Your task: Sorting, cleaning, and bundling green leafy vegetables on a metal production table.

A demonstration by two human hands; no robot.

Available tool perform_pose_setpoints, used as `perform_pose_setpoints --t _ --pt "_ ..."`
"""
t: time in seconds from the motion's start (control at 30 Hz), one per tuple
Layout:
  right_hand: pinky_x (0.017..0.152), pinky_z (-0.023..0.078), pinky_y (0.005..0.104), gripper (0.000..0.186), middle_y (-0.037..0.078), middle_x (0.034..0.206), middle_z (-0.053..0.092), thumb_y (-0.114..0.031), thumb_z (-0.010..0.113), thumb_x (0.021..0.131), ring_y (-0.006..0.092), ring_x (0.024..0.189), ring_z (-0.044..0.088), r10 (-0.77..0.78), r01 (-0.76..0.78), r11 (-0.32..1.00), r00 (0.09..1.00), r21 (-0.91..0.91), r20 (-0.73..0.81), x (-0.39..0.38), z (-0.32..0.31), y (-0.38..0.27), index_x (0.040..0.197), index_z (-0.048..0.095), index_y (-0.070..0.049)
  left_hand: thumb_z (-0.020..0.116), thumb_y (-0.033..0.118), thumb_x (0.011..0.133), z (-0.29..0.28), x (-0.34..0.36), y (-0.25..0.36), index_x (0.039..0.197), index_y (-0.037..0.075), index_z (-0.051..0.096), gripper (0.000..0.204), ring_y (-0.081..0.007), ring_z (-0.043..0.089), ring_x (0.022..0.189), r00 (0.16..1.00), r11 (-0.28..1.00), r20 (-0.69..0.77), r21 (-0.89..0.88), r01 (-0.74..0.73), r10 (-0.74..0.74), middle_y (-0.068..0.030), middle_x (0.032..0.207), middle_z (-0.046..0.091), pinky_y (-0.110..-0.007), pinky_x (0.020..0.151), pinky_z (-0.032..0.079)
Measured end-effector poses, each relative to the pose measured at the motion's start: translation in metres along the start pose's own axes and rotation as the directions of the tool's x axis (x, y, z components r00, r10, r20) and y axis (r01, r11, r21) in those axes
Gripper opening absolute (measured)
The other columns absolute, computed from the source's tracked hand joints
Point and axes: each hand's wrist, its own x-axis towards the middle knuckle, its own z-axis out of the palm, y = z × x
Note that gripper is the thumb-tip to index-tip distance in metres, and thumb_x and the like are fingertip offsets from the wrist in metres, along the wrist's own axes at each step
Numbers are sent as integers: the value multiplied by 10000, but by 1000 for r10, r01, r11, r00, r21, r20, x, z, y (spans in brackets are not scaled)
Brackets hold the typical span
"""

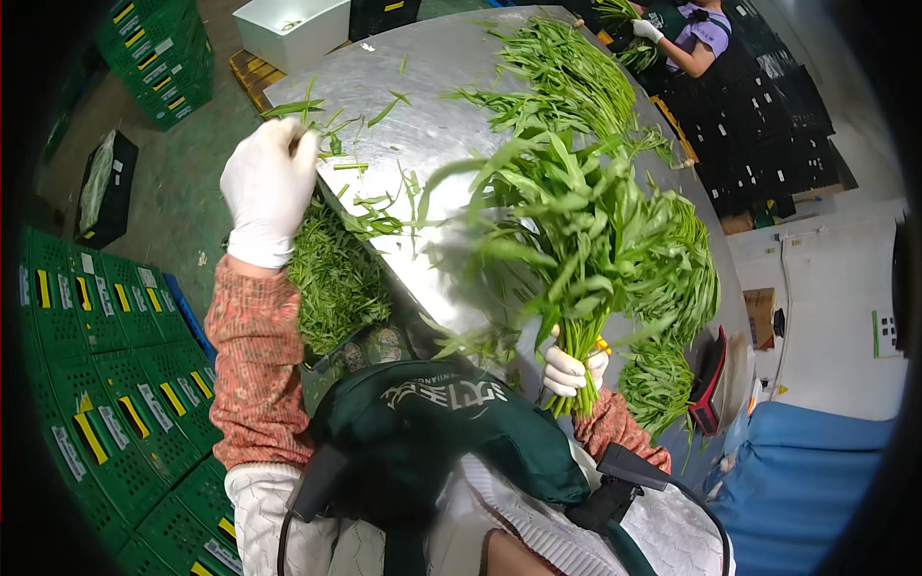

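Note:
My right hand (569, 372), in a white glove, is closed round the stems of an upright bunch of long-leafed greens that look like water spinach (588, 245). The leaves fan out over the metal table (437, 67), partly blurred. Something small and orange-yellow shows by the fingers of this hand. My left hand (269, 192), also gloved, is raised at the table's left edge with its fingers curled together; what they hold, if anything, is hidden. Loose leaves and stem bits (379, 223) lie near it. Below sits a container of leaf trimmings (334, 274).
Piles of greens (571, 77) line the table's right side. Beside them stands a red and black device (709, 382). Green crates (106, 336) are stacked at left, with a white tub (293, 34) at the back. Another person (696, 38) handles greens at the far right.

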Motion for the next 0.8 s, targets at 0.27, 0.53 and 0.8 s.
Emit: perform_pose_setpoints --t 0.27,0.53,0.8 --pt "557 385 281 667 17 744 444 -182 585 807 115 581 447 -13 18 999 992 37 -122 9 4 0 1414 329 -76 679 135 779 -3 -30 1 876 36 670 138 -276 648 821 985 999 171 -46 29 -20 -104 994 674 -326 734 508" --pt "565 386 297 685 36 737 440 -186 619 775 138 591 441 53 -86 991 958 -104 -282 20 16 -2 1385 336 -54 696 153 730 -10 -42 67 939 65 685 228 -212 615 746 982 762 70 -641 -91 177 -84 858 619 -302 665 497" --pt "593 390 315 727 64 748 463 -192 643 774 164 618 460 71 -146 970 934 -194 -349 28 28 -1 1374 270 -22 782 377 638 14 -57 110 1207 -8 510 739 -304 573 814 925 829 76 -474 -296 373 -151 929 557 -389 695 469"
